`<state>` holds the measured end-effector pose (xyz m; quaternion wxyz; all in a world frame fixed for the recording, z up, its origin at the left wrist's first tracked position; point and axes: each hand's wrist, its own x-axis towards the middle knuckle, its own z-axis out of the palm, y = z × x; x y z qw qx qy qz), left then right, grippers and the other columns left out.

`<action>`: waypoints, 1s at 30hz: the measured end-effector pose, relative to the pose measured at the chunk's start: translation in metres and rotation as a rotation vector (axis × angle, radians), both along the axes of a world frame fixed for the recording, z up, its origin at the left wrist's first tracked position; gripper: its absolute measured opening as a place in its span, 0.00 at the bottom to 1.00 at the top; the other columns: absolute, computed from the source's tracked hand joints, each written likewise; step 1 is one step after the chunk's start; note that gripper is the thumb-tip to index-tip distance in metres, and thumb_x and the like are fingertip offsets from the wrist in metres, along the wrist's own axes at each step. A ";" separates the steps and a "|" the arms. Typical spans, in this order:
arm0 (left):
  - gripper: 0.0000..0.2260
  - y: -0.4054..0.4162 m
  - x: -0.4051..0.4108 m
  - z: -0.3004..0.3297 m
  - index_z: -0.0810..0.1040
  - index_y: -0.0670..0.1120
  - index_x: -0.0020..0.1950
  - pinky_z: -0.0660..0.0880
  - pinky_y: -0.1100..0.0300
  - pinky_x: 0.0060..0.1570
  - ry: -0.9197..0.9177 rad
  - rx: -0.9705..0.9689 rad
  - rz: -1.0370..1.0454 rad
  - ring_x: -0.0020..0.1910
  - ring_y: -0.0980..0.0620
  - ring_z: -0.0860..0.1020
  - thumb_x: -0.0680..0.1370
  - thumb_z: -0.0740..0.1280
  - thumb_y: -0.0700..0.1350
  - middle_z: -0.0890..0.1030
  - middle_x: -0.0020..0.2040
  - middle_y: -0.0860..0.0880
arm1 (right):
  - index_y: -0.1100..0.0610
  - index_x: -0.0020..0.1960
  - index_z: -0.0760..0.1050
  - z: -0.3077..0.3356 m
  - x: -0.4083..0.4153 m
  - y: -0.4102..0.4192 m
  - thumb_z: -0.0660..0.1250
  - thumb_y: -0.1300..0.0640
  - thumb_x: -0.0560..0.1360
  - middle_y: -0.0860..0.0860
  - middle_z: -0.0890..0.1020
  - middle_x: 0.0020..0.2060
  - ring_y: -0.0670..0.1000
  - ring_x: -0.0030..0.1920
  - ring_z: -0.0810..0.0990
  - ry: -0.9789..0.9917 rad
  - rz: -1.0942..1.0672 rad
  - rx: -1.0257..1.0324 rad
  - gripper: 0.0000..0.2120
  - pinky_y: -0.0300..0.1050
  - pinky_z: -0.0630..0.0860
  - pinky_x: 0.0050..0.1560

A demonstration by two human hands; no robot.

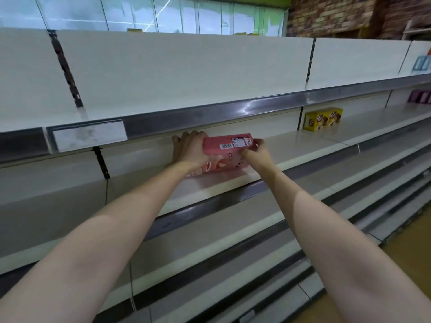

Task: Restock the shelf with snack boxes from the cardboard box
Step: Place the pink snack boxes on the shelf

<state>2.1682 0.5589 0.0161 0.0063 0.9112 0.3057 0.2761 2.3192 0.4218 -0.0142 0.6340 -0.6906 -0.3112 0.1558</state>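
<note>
Pink snack box (227, 151) sits on the second shelf (221, 185) from the top of a long white store rack, held between both of my hands. It looks slightly tilted, with its barcode side facing up toward me and its printed front facing forward. My left hand (190, 148) wraps around the box's left end, fingers curled behind it near the shelf's back panel. My right hand (257, 151) pinches the right end, thumb on top and fingers underneath. Both bare forearms stretch forward from the bottom corners of the view. Farther right on the same shelf level, well apart from my hands, stand yellow snack boxes (323, 118) against the back panel. At the far right edge I see purple packages (419, 96) and, one level higher, pale blue ones (422, 62), both blurred. A blank white price label (89, 136) is fixed to the grey rail just above my hands.
</note>
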 end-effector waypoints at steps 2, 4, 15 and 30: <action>0.31 -0.005 0.020 0.002 0.76 0.53 0.54 0.63 0.48 0.58 0.024 0.089 0.014 0.58 0.46 0.74 0.61 0.72 0.71 0.79 0.56 0.51 | 0.55 0.59 0.66 0.007 0.019 0.002 0.63 0.52 0.80 0.50 0.77 0.48 0.51 0.49 0.76 0.095 -0.002 -0.038 0.11 0.49 0.77 0.50; 0.30 -0.006 0.039 0.003 0.75 0.52 0.54 0.65 0.50 0.57 0.066 0.022 -0.055 0.57 0.48 0.73 0.62 0.73 0.70 0.77 0.55 0.52 | 0.56 0.60 0.66 0.013 0.041 0.004 0.59 0.46 0.80 0.54 0.78 0.49 0.54 0.49 0.77 0.175 -0.044 -0.050 0.15 0.54 0.77 0.53; 0.25 0.055 0.060 -0.010 0.77 0.40 0.58 0.73 0.58 0.42 0.211 -0.436 0.235 0.49 0.43 0.80 0.77 0.65 0.62 0.80 0.55 0.43 | 0.61 0.45 0.74 0.022 0.110 0.034 0.65 0.46 0.79 0.58 0.81 0.44 0.55 0.39 0.77 -0.364 0.007 -0.714 0.17 0.43 0.70 0.43; 0.15 0.023 0.095 -0.002 0.79 0.41 0.50 0.65 0.66 0.36 -0.237 -0.309 0.227 0.49 0.46 0.80 0.72 0.77 0.49 0.80 0.47 0.45 | 0.54 0.70 0.66 0.008 0.171 0.062 0.74 0.62 0.73 0.54 0.76 0.58 0.56 0.57 0.78 -0.122 0.229 -0.122 0.30 0.49 0.75 0.59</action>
